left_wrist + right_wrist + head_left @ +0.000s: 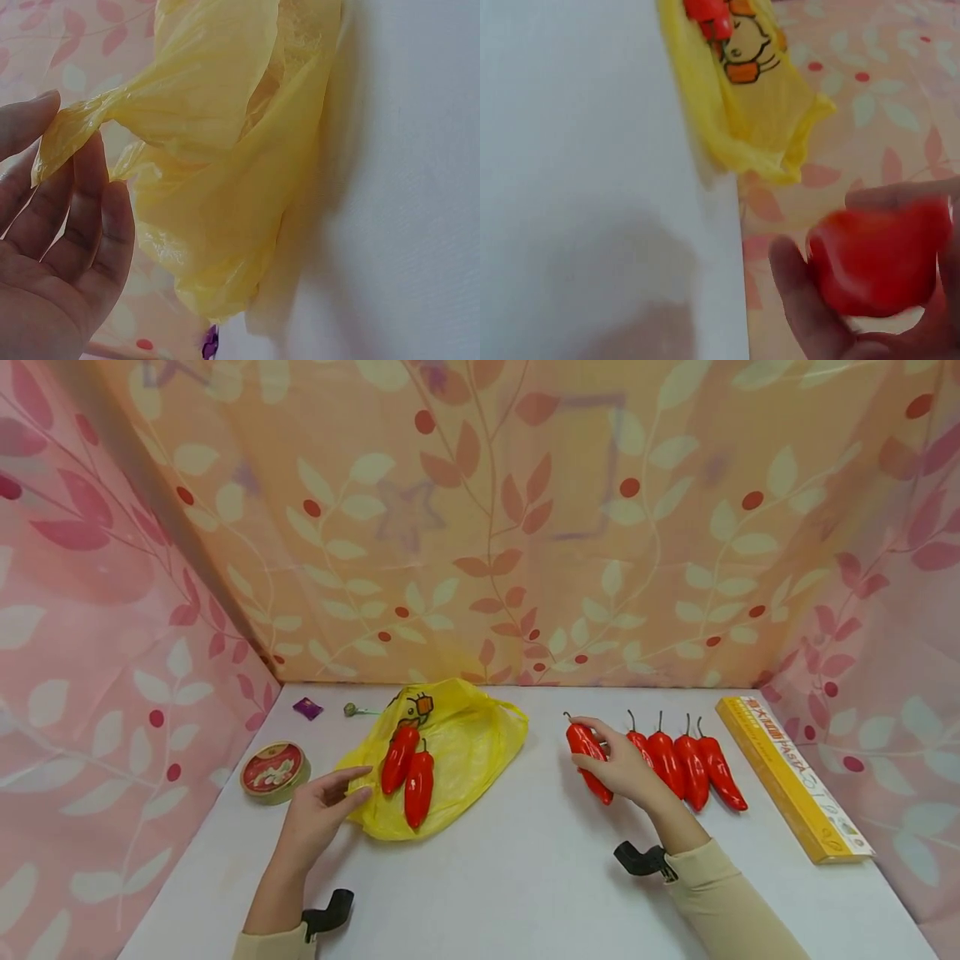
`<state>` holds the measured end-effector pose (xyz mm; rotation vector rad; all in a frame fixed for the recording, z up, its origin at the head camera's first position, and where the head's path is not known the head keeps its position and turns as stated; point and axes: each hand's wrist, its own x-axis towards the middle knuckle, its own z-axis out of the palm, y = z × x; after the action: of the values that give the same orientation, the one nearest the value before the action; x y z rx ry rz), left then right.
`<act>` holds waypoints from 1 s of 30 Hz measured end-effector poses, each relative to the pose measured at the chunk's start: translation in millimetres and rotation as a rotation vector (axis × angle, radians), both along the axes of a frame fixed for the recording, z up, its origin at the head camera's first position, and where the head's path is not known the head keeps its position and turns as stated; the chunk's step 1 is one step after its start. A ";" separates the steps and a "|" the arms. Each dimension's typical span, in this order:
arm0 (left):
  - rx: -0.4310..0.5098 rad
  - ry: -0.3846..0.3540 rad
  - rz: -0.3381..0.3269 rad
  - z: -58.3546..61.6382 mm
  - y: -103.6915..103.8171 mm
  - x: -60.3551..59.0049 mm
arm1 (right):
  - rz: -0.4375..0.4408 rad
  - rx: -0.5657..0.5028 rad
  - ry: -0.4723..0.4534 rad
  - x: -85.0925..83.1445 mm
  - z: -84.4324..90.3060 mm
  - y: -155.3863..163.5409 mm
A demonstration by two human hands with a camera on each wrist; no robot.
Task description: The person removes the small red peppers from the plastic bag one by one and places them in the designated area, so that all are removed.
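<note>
My right hand (618, 766) grips a red chili pepper (587, 753) by its sides, stem pointing up and away, above the right half of the white table. In the right wrist view this pepper (877, 255) is blurred between thumb and fingers. The left hand (318, 818) pinches a gathered edge of a yellow plastic bag (468, 760), whose twisted corner (79, 135) shows between thumb and fingers in the left wrist view. Two red chili peppers (418, 787) lie side by side on the bag. Several more peppers (692, 768) stand in a row just right of my right hand.
A yellow and white pasta box (795, 781) lies along the right edge. At the left are a round red-topped tin (274, 770), a purple-wrapped candy (307, 707) and a lollipop (360, 710). Leaf-patterned cloth (480, 527) walls the table's back and sides.
</note>
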<state>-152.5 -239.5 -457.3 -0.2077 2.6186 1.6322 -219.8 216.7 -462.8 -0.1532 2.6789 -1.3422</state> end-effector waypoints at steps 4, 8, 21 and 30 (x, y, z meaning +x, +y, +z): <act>0.007 -0.001 -0.002 0.5 0.8 -0.5 | -0.032 0.225 0.148 -3.1 -4.4 14.8; 0.008 -0.006 -0.001 0.3 1.1 -1.9 | -0.084 0.330 0.212 -7.0 -10.2 24.5; 0.007 -0.006 -0.005 -1.6 0.4 -1.7 | -0.146 0.464 0.257 -6.7 -19.5 30.0; 0.009 -0.023 -0.001 -3.4 -0.1 -1.3 | -0.102 0.568 0.304 -7.8 -28.2 29.2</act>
<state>-153.8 -239.6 -460.6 -0.2240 2.5941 1.6306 -227.6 245.9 -491.0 -0.1669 3.2380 -0.5607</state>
